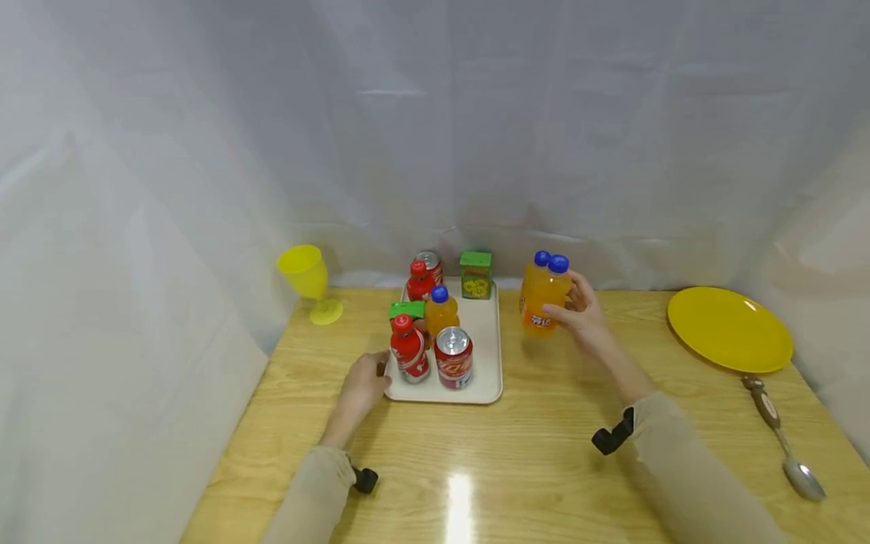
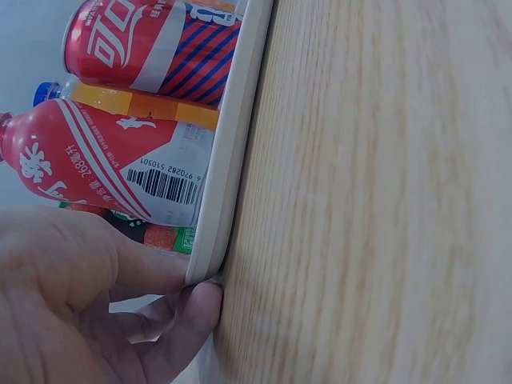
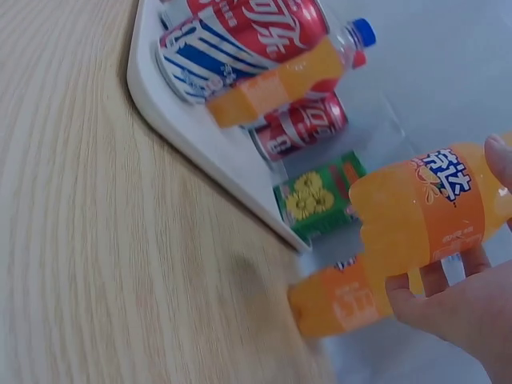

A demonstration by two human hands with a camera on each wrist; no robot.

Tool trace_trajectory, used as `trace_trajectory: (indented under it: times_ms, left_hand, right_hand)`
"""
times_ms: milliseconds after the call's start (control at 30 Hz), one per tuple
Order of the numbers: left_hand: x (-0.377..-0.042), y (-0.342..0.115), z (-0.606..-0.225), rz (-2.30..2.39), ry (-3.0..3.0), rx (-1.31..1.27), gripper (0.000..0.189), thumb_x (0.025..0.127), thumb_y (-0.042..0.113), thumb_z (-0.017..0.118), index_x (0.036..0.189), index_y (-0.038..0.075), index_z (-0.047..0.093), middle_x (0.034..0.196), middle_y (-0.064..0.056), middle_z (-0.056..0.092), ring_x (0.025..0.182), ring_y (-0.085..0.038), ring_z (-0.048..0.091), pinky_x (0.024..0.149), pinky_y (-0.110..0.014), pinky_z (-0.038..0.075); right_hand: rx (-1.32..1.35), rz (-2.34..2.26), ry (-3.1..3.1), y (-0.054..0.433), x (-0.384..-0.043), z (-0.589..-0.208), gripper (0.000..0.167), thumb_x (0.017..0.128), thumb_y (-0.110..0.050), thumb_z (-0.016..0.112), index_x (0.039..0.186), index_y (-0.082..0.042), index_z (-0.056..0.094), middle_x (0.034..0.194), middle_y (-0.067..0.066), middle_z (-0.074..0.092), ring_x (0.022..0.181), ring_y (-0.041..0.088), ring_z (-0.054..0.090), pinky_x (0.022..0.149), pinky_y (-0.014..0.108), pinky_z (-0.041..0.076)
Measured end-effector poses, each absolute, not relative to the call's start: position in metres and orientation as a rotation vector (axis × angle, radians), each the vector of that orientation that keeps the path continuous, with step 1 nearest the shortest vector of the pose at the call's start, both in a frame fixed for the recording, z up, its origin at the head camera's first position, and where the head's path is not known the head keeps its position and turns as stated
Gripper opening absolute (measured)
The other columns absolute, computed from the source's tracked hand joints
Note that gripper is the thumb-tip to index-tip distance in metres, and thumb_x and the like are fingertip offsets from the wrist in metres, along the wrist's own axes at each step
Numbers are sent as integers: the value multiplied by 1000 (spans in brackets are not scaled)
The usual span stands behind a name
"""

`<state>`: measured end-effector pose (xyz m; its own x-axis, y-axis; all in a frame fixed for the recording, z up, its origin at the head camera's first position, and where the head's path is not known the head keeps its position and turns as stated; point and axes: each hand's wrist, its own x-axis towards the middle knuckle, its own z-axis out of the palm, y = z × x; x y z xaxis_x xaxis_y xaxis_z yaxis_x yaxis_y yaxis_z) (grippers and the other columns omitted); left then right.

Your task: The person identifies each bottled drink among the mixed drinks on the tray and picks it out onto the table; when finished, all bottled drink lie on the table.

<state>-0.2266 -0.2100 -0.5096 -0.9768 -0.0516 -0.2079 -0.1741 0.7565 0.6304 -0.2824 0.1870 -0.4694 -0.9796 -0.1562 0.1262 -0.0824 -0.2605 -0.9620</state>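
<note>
My left hand (image 1: 362,389) pinches the front left edge of a white tray (image 1: 484,389), thumb on the rim and fingers beneath in the left wrist view. My right hand (image 1: 583,317) grips an orange soda bottle (image 3: 436,212) with a blue cap, right of the tray. A second orange soda bottle (image 3: 332,304) is close behind it, overlapping it in the head view. On the tray are red bottles (image 1: 410,351), red soda cans (image 1: 454,363), another orange soda bottle (image 1: 443,313) and green juice boxes (image 1: 476,276).
A yellow goblet (image 1: 306,272) stands at the table's back left. To the far right lies a yellow plate (image 1: 730,329), with a metal spoon (image 1: 782,438) in front of it. White sheeting (image 1: 476,136) hangs behind the table (image 1: 544,468).
</note>
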Motion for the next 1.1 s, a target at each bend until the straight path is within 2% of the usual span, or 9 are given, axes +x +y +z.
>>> trace_trajectory:
  times_ms: [233, 400, 533, 700, 933, 1100]
  left_hand:
    - [-227, -212, -511, 1021, 2760, -194, 58, 95, -4, 63, 152, -6, 49, 145, -29, 60, 135, -42, 60, 111, -52, 53]
    - [-227, -214, -512, 1024, 2768, -183, 58, 95, -4, 63, 151, -7, 50, 145, -30, 61, 134, -42, 60, 109, -52, 54]
    - [-227, -212, -512, 1022, 2774, -175, 58, 95, -4, 63, 151, -6, 50, 147, -30, 59, 137, -43, 58, 112, -54, 52]
    - [-227, -210, -512, 1013, 2788, -166, 57, 95, -4, 62, 151, -7, 50, 148, -30, 58, 138, -43, 57, 113, -54, 51]
    - [-226, -212, -514, 1039, 2799, -150, 57, 95, -3, 63, 150, -8, 51, 145, -30, 60, 136, -43, 58, 114, -55, 50]
    - [-226, -213, -514, 1039, 2805, -145, 57, 95, -3, 64, 150, -7, 51, 144, -30, 60, 137, -44, 58, 115, -55, 50]
  right_hand:
    - [-274, -2537, 1794, 218, -283, -473, 57, 98, 9, 62, 136, -33, 58, 125, -17, 68, 110, 7, 64, 87, 22, 60]
    - [-182, -2527, 1867, 235, -289, -476, 54, 98, 6, 64, 133, -34, 57, 127, -17, 62, 109, 5, 63, 88, 17, 58]
    - [-59, -2488, 1956, 244, -296, -481, 53, 97, 3, 68, 130, -36, 55, 127, -17, 57, 109, 5, 60, 87, 15, 56]
    - [35, -2468, 2012, 249, -304, -489, 54, 96, 3, 69, 130, -36, 53, 123, -15, 54, 109, 4, 59, 86, 14, 55]
    - [164, -2361, 2117, 251, -320, -493, 62, 96, -1, 72, 142, -34, 47, 123, -21, 50, 112, 1, 54, 87, 12, 55]
    - [232, -2363, 2136, 254, -330, -498, 61, 95, 1, 72, 137, -37, 48, 120, -21, 51, 110, 2, 53, 84, 12, 54]
